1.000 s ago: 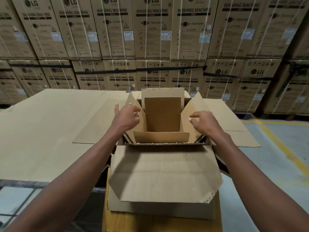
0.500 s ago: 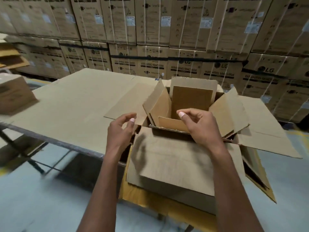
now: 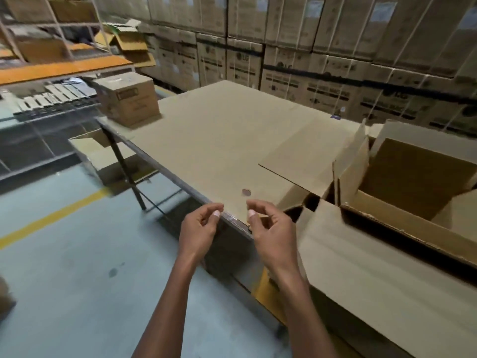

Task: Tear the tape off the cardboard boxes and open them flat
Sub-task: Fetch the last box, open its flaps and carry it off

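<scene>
Both hands have left the open brown cardboard box (image 3: 402,192), now sitting at the right on the cardboard-covered worktop (image 3: 219,140). The left hand (image 3: 197,228) and right hand (image 3: 271,228) are hovering together, fingers curled, perhaps pinching clear tape; blur is hiding it. Pulling steadily should help.

Both hands hang in the air over the near corner of the surface (image 3: 211,140), which is covered with flat cardboard. The left hand (image 3: 197,227) and the right hand (image 3: 271,228) have loosely curled fingers (image 3: 251,215) and hold nothing. The open cardboard box (image 3: 402,210) stands at the right, apart from both hands. A closed box (image 3: 127,99) sits on the far corner.
</scene>
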`<state>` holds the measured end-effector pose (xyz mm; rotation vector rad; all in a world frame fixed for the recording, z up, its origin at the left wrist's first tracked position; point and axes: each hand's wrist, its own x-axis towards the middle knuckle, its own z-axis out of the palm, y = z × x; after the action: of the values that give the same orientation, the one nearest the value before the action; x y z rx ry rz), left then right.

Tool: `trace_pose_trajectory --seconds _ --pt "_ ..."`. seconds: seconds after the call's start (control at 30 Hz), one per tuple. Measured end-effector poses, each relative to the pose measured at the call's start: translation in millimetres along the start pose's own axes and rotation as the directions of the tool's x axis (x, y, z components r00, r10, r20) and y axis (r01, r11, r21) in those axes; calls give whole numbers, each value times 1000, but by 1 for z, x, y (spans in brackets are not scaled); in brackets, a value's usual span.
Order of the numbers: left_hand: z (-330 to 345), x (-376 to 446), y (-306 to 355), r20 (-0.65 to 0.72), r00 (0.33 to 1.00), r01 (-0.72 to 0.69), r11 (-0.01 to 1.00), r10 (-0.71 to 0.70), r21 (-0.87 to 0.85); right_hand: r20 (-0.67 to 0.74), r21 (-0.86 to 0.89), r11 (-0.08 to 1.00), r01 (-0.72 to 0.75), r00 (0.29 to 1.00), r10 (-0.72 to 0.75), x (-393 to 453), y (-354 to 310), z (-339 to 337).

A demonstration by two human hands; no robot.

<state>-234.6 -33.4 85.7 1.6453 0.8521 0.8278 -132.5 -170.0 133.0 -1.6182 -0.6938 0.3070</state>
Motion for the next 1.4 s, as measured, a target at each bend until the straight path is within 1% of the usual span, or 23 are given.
trace_pose_trajectory --seconds 0.1,0.17,0.23,0.33,0.43,0.57,0.67,0.8,0.9,0.97,1.03,1.1,1.3,1.4 --pt "-40 25 -30 -4 998 55 998 -55 -12 71 -15 998 -68 995 69 22 23 60" --pt "-56 33 -42 35 995 89 996 -88 -30 97 -33 993 -110 989 113 32 36 84" --pt "-82 53 -61 30 990 140 988 -138 -58 141 -31 985 -168 975 170 47 49 121" --pt "-120 92 -84 -33 985 166 984 -169 -64 191 -33 972 -234 953 236 72 66 173" --pt "-150 125 -98 -116 974 181 977 -194 -113 214 -29 960 -280 936 280 97 82 214" --pt "-175 162 -116 -148 959 215 961 -241 -174 258 -38 946 -320 912 319 136 94 263" --pt "-185 198 -130 -137 948 260 948 -287 -186 307 -50 943 -328 894 327 174 102 303" --pt "-204 264 -147 -160 940 276 946 -303 -170 387 -79 944 -319 863 324 234 114 358" --pt "-227 310 -152 -211 921 295 939 -328 -174 437 -119 941 -315 835 335 280 121 398" --pt "-244 335 -157 -267 903 292 937 -336 -189 467 -115 944 -310 822 327 309 121 424" --pt "-261 360 -166 -329 875 297 930 -355 -215 501 -115 947 -300 806 316 336 120 453" --pt "-277 380 -174 -360 845 323 914 -396 -246 527 -124 947 -297 789 316 359 118 483" --pt "-334 439 -210 -378 810 361 889 -449 -282 582 -154 947 -283 748 318 402 118 572" --pt "-378 482 -235 -378 803 372 883 -461 -288 576 -164 945 -284 750 326 428 123 630"
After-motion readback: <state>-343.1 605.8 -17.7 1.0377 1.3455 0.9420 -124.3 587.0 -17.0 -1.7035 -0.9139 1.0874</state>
